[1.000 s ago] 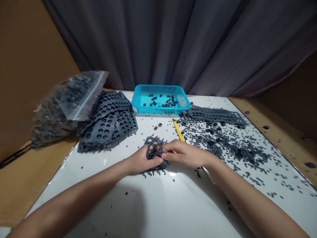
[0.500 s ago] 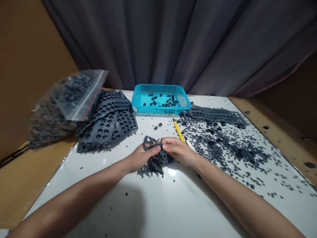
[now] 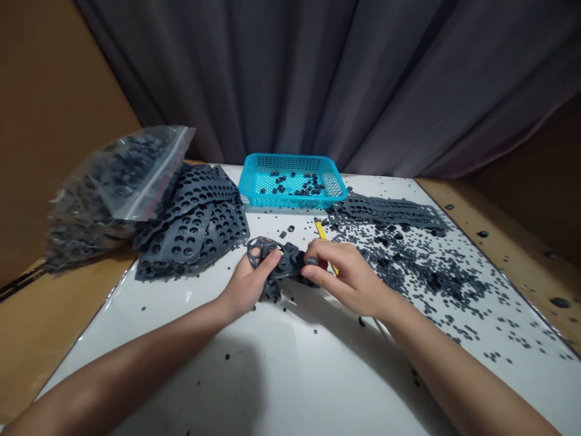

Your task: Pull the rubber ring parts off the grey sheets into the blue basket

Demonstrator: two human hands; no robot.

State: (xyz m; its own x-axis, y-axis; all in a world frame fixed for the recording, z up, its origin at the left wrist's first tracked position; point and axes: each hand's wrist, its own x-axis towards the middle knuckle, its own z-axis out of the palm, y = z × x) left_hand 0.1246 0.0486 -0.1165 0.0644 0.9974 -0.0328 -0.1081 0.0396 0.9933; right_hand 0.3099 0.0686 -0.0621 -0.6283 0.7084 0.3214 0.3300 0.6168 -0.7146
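Observation:
My left hand [image 3: 247, 284] is closed on a crumpled dark grey rubber sheet [image 3: 287, 264] full of holes, its thumb pressed on top. Part of the sheet curls around the fingers and hangs below them. At the sheet's right end, my right hand [image 3: 347, 272] is closed, thumb and fingertips pinching a small dark rubber piece [image 3: 311, 261]. Whether that piece is still joined to the sheet I cannot tell. A yellow-handled cutter [image 3: 321, 230] lies partly behind the right hand.
Beyond my hands stands a blue basket [image 3: 293, 200] with several dark pieces inside. Left are stacked perforated sheets [image 3: 181, 236] and a clear zip bag [image 3: 113, 181] of dark parts. Right are flat punched strips [image 3: 390, 212] and scattered bits [image 3: 426, 272] across the white table [image 3: 290, 375].
My right hand has drawn back to the right from the left thumb and now pinches a small piece. The left hand has turned the sheet, lifting its hanging part.

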